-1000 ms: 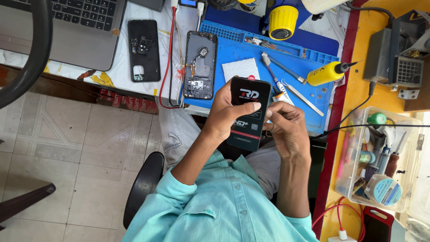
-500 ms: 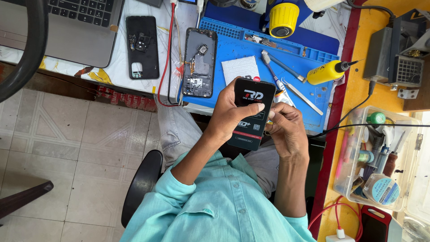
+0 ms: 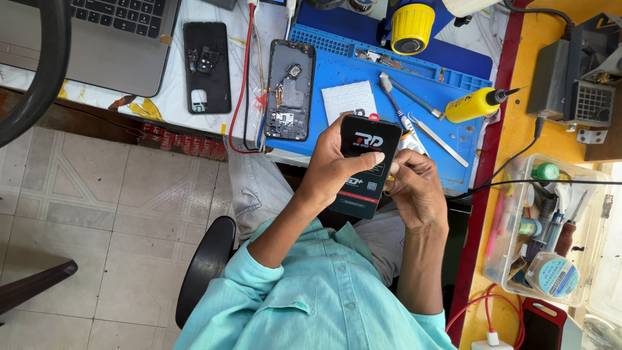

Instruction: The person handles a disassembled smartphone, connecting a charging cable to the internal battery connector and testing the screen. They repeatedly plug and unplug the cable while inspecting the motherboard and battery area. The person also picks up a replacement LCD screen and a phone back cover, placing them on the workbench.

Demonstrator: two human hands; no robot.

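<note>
Both hands grasp a flat black packet with red and white print, held upright over the lap just off the near edge of the blue work mat. The left hand wraps the packet's left edge, thumb laid across its face; the right hand closes on the right edge with fingers curled behind, so the packet's lower right corner is partly hidden. The packet's top end overlaps the mat's near edge in view, touching nothing visible there. Just beyond it lies a small white paper pad, and to the right a brush and tweezers lie slanted on the mat, close to the right hand. A yellow dropper bottle rests at the mat's right edge. Left of the mat, an opened phone body lies beside a red cable, with a black back cover further left and a laptop at the far left corner. A clear plastic tool tray stands well to the right on the yellow bench. Open floor tile lies to the left of the seated person; the chair edge sits near the left elbow.
</note>
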